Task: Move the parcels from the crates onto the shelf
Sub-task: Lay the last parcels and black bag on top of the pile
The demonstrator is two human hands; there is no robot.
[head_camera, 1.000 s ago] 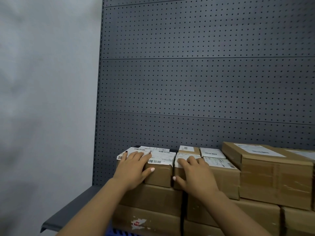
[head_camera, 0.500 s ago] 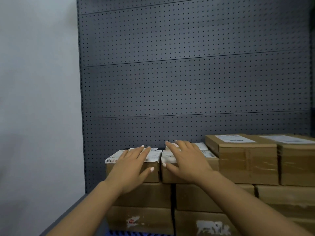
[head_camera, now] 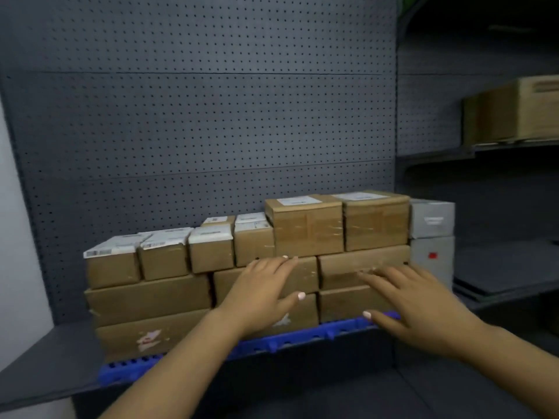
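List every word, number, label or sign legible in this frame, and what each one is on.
No text can be read.
White labels on the small parcels: barcodes and print, blurred.
Labels on the two larger parcels: blurred.
Grey box: faint marking, unreadable.
Lower grey box: red mark, no legible characters.

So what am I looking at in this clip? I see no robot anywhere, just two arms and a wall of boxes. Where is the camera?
There is no machine: a person wears one camera on the head, looking down at their own bare hands. The left hand and right hand are open and flat in front of stacked brown parcels; neither holds anything. The parcels sit on a blue slotted base on a dark shelf backed by pegboard. Two grey boxes stand at the stack's right end.
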